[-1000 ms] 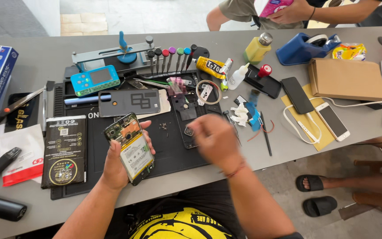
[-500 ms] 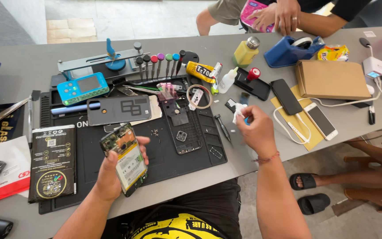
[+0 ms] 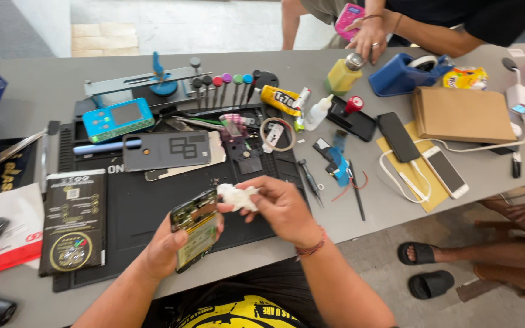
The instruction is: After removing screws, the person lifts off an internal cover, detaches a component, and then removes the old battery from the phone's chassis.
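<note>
White wad against the opened phone

My left hand (image 3: 164,252) wraps around the opened phone (image 3: 197,229), its circuit board and battery facing up, held just above the black work mat (image 3: 135,206). My right hand (image 3: 277,206) pinches a small white wad (image 3: 237,196) between thumb and fingertips, touching the phone's top corner.

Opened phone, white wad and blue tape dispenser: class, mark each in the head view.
opened phone (image 3: 197,234), head view, on its exposed inside
white wad (image 3: 237,196), head view, its middle
blue tape dispenser (image 3: 401,76), head view, its side wall
</note>
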